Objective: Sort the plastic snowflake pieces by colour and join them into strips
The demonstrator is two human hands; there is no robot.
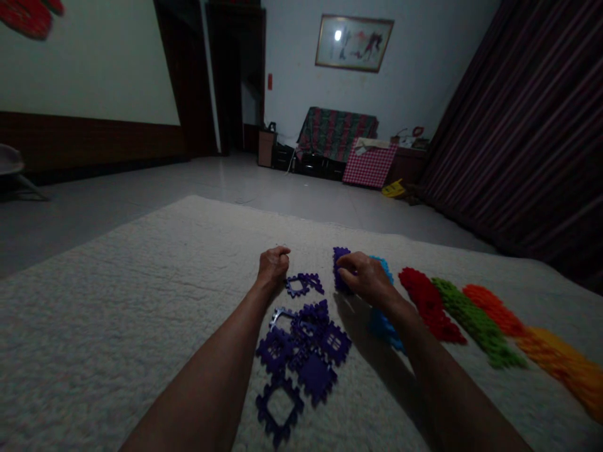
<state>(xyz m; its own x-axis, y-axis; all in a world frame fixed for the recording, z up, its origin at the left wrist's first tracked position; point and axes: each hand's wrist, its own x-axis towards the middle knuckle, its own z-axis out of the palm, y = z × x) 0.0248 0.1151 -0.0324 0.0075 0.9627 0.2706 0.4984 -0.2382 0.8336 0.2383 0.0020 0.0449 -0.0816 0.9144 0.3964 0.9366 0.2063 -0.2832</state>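
Note:
My right hand (pixel 366 275) is at a short row of purple toothed plastic tiles (pixel 341 252), its thumb and fingers closed at the row's right side on a purple tile that they mostly hide. My left hand (pixel 274 267) rests on the mat with its fingers curled in. Anything inside them is hidden. Just right of the left wrist lie a purple square frame tile (pixel 296 286) and other small purple pieces. Closer to me is a loose pile of purple tiles (pixel 316 375), some solid, some with window bars. An open purple frame (pixel 279 405) lies nearest.
Rows of blue (pixel 387 329), red (pixel 428 304), green (pixel 478 320), orange (pixel 492 307) and yellow-orange pieces (pixel 565 364) lie to the right on the cream mat (pixel 141 301). Beyond are a tiled floor, a covered seat (pixel 336 132) and a dark curtain (pixel 527 138).

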